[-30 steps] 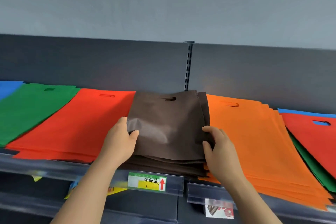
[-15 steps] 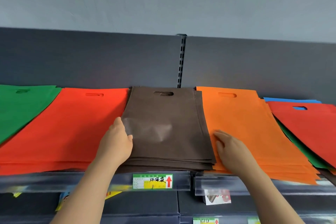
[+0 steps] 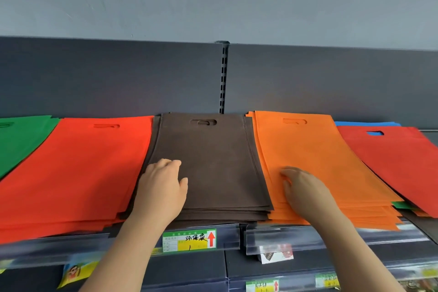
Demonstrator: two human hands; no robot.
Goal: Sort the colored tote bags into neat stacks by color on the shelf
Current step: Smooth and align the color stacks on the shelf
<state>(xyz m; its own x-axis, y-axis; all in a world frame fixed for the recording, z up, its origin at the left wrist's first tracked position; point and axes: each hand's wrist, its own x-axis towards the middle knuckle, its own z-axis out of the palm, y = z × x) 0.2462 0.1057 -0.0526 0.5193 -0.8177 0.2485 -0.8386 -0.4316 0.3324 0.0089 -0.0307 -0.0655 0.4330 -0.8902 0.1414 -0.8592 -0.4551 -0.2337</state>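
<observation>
Left grip (image 3: 163, 187) flat atop brown stack (image 3: 213, 161), right grip (image 3: 305, 192) on orange stack (image 3: 315, 156)

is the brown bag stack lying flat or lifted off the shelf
Lying flat. The brown bag stack rests on the shelf, edges layered evenly at the front; the left hand lies flat on its left side, not gripping.

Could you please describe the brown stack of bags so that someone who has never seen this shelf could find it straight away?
Find the slotted metal upright in the dark back panel and look just below it on the shelf. The brown stack lies there, between the red-orange stack and the orange stack. It is the only dark, dull-coloured pile, and the left hand rests on it.
</observation>
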